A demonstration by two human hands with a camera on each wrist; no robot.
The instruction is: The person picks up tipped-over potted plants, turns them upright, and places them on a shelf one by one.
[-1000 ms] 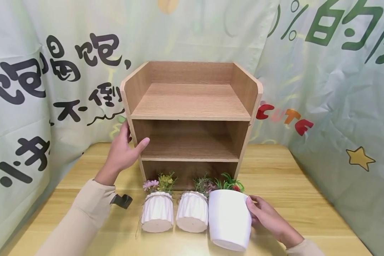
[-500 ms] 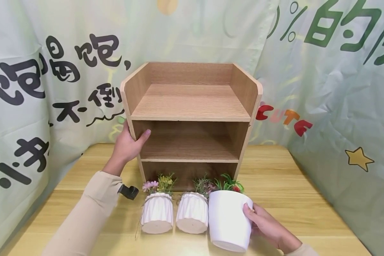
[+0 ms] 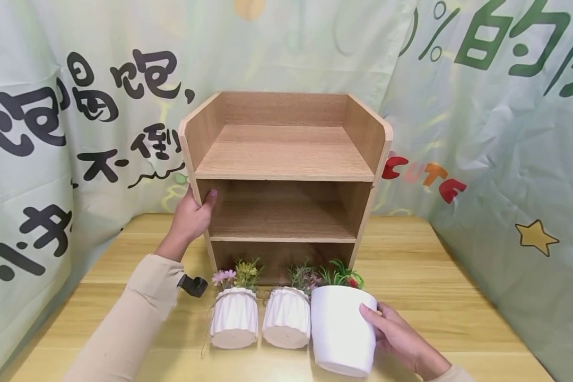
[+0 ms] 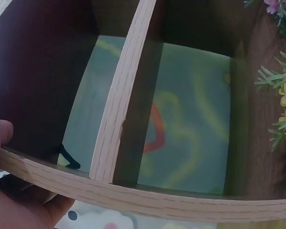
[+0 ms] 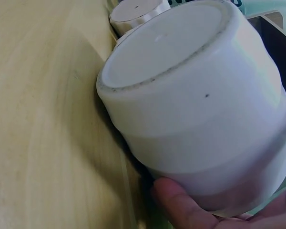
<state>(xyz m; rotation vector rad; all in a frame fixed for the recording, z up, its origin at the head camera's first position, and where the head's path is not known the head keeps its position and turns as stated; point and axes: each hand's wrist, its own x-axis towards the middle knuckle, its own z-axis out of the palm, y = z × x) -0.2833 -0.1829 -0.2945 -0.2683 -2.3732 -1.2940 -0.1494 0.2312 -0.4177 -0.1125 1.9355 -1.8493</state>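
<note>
My left hand [image 3: 189,220] grips the left side panel of a small wooden shelf unit [image 3: 284,175], thumb inside the middle compartment and fingers outside. The left wrist view also shows the hand [image 4: 19,200] around the panel's edge [image 4: 133,196]. My right hand [image 3: 403,339] holds a large white flowerpot [image 3: 343,329] at its right side, thumb on its front. The pot's base faces me, and green leaves with a red flower [image 3: 341,275] show beyond its rim. Two smaller white fluted flowerpots [image 3: 234,318] lie beside it, bases toward me, holding artificial flowers [image 3: 248,273].
The pots lie in a row on the wooden table [image 3: 458,307], just in front of the unit's lowest compartment. Printed fabric [image 3: 291,48] hangs behind and at both sides. A black device [image 3: 192,285] sits at my left wrist.
My left hand has moved up and right, and its thumb has closed onto the shelf unit's side panel. My right thumb has slid farther left across the large flowerpot.
</note>
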